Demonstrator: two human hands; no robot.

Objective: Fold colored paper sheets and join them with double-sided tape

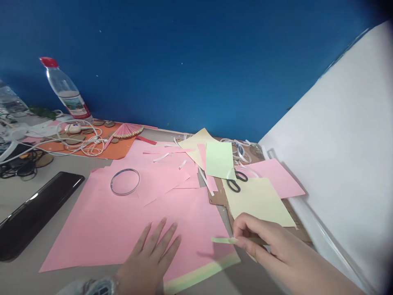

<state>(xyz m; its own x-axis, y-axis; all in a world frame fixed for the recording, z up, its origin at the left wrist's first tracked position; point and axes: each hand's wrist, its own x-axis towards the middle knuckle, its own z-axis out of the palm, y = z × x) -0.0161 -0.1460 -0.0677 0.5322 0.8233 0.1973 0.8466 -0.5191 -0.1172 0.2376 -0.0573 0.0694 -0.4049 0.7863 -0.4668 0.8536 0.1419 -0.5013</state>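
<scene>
My left hand point(153, 254) lies flat on a large pink sheet of paper point(101, 229), fingers spread. Along the sheet's near right edge runs a pale yellow and green paper band point(202, 274). Above that edge, my right hand point(258, 241) pinches a narrow green paper strip point(221, 240) between thumb and finger; the strip's free end points left over the pink sheet. Beyond the right hand sit a pale yellow sheet point(260, 200) and black-handled scissors point(235, 185), their blades hidden under a light green sheet point(219, 159).
A clear hoop point(112, 186) rests on the pink paper. To the left are a black phone point(37, 213), tangled white cables point(95, 143), a pink paper fan point(127, 130) and a red-capped bottle point(69, 94). A blue wall point(184, 65) stands behind, a white panel point(344, 131) at right.
</scene>
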